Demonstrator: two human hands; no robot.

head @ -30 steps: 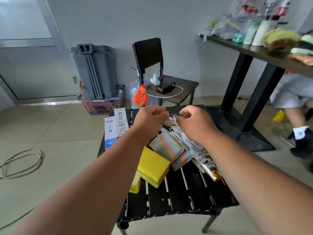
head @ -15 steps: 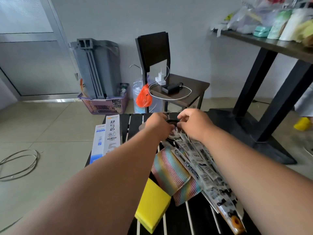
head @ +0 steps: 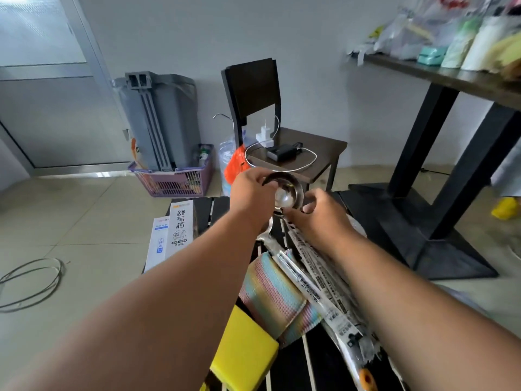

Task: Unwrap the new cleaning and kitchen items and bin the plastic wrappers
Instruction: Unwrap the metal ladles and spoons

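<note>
Tiled home room: chair (head: 253, 88), bin (head: 160, 119).

Two hands (head: 255, 193) (head: 315, 218), one ladle (head: 286, 191) — two white boxes (head: 181, 225) (head: 159, 246), one yellow sponge (head: 244, 355)

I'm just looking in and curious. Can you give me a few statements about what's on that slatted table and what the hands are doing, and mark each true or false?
1. Both hands are at a shiny metal ladle. True: the left hand grips its bowl rim, the right hand is at its lower edge.
2. The yellow sponge lies on the chair. False: it lies on the black slatted table.
3. A white cable lies on the chair. True.
4. The purple basket sits on the table. False: it stands on the floor.
</note>
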